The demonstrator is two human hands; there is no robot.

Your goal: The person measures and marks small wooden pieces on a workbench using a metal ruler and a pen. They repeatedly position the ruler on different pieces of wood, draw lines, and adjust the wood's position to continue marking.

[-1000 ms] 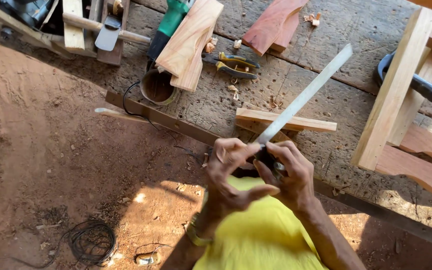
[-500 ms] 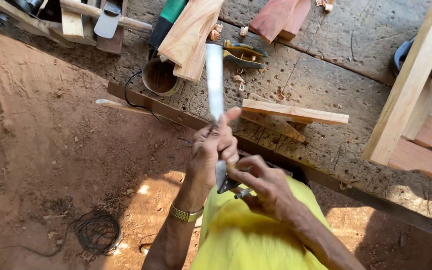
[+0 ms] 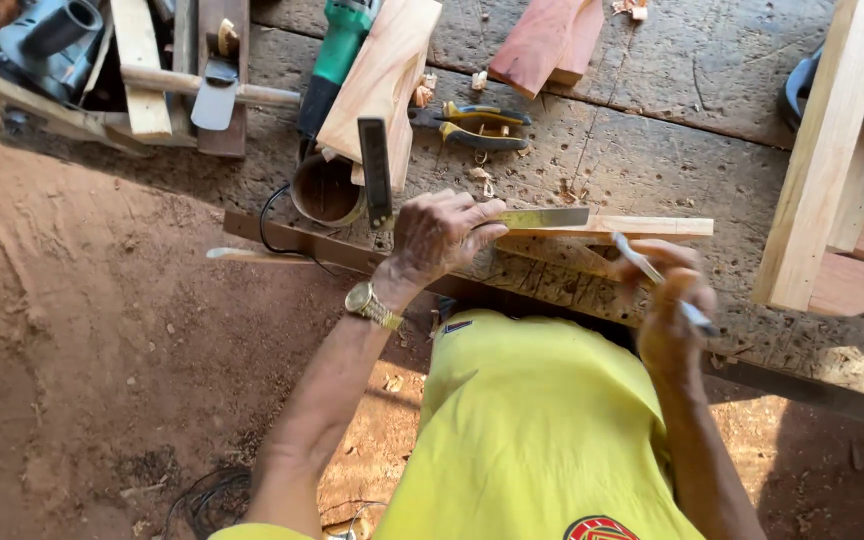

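My left hand (image 3: pixel 437 235) presses a try square (image 3: pixel 542 217) onto a thin pale wooden strip (image 3: pixel 652 227) on the rough workbench (image 3: pixel 652 90). The square's metal blade lies along the strip, and its dark handle (image 3: pixel 376 175) points away from me. To the right, my right hand (image 3: pixel 667 305) is closed on a slim pale pencil-like marker (image 3: pixel 652 272) whose tip points toward the strip's near edge. A gold watch sits on my left wrist.
Further back on the bench lie a green power tool (image 3: pixel 337 50), yellow-handled pliers (image 3: pixel 477 125), pale and reddish boards (image 3: pixel 382 80), a round tin (image 3: pixel 327 190) and a hatchet (image 3: pixel 214 90). A pale wooden frame (image 3: pixel 822 160) stands at right. Red dirt floor (image 3: pixel 82 320) lies at left.
Both hands held the square up near my chest with the blade in the air. Now the left hand has laid it on the strip and the right hand has moved right holding the marker.
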